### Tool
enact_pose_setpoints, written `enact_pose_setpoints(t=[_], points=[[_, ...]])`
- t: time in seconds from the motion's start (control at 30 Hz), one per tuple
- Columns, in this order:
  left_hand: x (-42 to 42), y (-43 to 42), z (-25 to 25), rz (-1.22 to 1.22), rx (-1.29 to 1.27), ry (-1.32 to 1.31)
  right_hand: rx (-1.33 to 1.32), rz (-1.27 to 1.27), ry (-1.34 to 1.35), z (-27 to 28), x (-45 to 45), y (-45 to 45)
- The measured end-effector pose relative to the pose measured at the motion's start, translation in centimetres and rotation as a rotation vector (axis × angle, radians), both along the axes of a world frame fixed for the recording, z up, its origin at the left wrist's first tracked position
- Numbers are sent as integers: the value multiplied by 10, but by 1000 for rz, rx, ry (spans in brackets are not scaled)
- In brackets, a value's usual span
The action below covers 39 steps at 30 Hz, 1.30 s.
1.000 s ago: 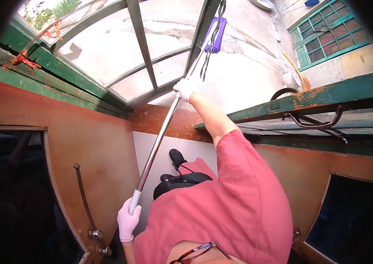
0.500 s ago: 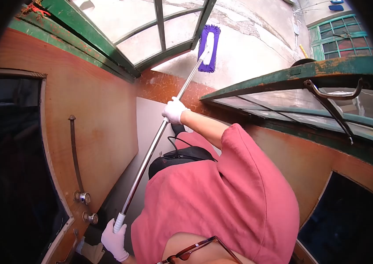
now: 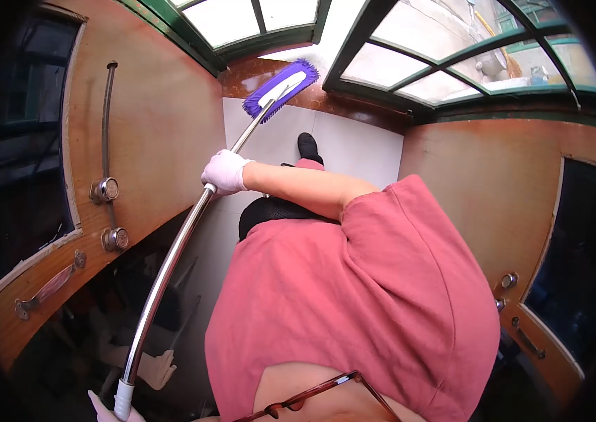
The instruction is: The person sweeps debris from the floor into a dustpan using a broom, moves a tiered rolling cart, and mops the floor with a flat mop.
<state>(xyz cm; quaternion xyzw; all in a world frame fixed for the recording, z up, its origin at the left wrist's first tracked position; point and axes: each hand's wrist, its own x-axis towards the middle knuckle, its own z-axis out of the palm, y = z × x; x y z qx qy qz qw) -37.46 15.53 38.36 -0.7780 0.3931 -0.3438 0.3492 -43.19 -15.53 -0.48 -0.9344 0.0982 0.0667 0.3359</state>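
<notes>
My right hand (image 3: pixel 226 172), in a pale glove, is wrapped round the metal pole of a mop (image 3: pixel 171 264) at its middle. My left hand (image 3: pixel 116 410), gloved too and partly cut off by the bottom edge, holds the white grip at the pole's lower end. At the far end sits the flat mop head (image 3: pixel 282 89), with purple fringe and a white plate. It lies over the brown threshold (image 3: pixel 243 76) and the edge of the pale tiled floor (image 3: pixel 368 141).
Wooden door panels (image 3: pixel 157 119) with knobs and handles stand on the left and right (image 3: pixel 481 183). Green-framed glass panes (image 3: pixel 410 53) flank the opening above. A black shoe (image 3: pixel 308 147) is on the tiles. Outside, a broom (image 3: pixel 512 65) leans beside a bucket.
The mop head has come back from the outside ground to the threshold, now tilted. Both hands have moved down and left with the pole, and the view has shifted toward the indoor floor.
</notes>
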Motion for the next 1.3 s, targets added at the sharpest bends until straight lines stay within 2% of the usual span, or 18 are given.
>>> enact_pose_setpoints(t=[0.2, 0.4, 0.47, 0.53, 0.6, 0.67, 0.7, 0.73, 0.77, 0.87, 0.9, 0.93, 1.0, 1.07, 1.1, 1.17, 1.2, 1.3], points=[[-22, -9, 12, -135, 73, -23, 122, -35, 86, -10, -50, 34], [-55, -92, 5, -389, 124, -47, 204, -276, 91, -15, -151, 5], [-75, -123, 5, -347, 116, 153, 245, -419, 55, -6, -191, -8], [-95, -176, 8, -744, 93, 29, 197, -643, -62, -22, -227, -26], [-108, -216, 0, -1039, -151, -63, 80, -889, -188, -34, -270, -57], [-148, -245, -2, -1177, -318, 61, 86, -1155, -405, -48, -323, -99], [-167, -251, -9, -1208, -387, 145, 196, -1304, -510, -32, -354, -116], [-176, -260, -14, -1259, -352, 280, 227, -1421, -686, -22, -383, -130], [-184, -269, -18, -1303, -317, 417, 230, -1538, -759, -51, -409, -154], [-232, -294, -48, -1333, -126, 661, 191, -1779, -361, -41, -502, -192], [-244, -302, -60, -1366, -79, 743, 183, -1821, -449, -43, -523, -196], [-254, -309, -72, -1393, -27, 828, 237, -1891, -295, -45, -542, -203], [-273, -322, -95, -1395, 16, 1015, 188, -2033, -498, -45, -553, -203], [-284, -337, -121, -1402, 52, 1230, 516, -1992, -919, -42, -556, -193], [-292, -344, -133, -1392, 64, 1335, 901, -2002, -1306, 6, -535, -172], [-313, -353, -157, -1372, 96, 1566, 1365, -1621, -1470, 34, -529, -151], [-324, -357, -169, -1366, 120, 1693, 1468, -1523, -1582, 61, -515, -133], [-355, -361, -196, -1438, 207, 1839, 1410, -1392, -1610, 85, -483, -105]])
